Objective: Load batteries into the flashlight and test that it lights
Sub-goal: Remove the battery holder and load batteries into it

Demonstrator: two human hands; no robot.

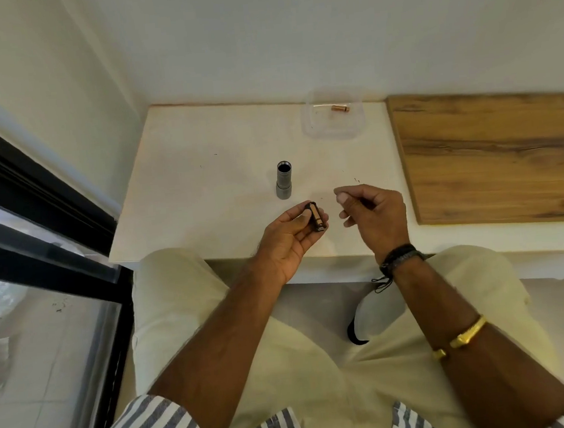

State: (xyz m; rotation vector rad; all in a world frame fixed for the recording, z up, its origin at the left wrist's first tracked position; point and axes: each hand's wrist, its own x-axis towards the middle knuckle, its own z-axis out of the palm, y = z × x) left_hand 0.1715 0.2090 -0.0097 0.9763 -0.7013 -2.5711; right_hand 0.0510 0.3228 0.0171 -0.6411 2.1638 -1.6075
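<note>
From my seat, the battery holder [315,217] sits in the left hand [286,244], above the near edge of the white table [203,193]. The thumb presses on its near side and the curled fingers back it from below, so the grip is closed round the holder. The holder is a short black cartridge. One copper-coloured cell faces me in it, and I cannot tell how many more it carries.

The right hand [376,212] hovers just beside it, apart from the holder. Its fingers are loosely curled, the thumb lies near the index fingertip, and I see nothing held between them.

One grey flashlight body [283,179] stands upright on the table just beyond the left hand, with its dark open end up, touched by neither hand.

Further back, near the wall, is one clear plastic container [310,126] without a lid. It has a single loose battery [340,108] lying on its side in it.

A wooden board [493,154] lies flat to the right of the table top, well apart from the hands.

The right arm carries black bands [400,258] at the wrist and one gold bangle [462,336] further up the forearm.
</note>
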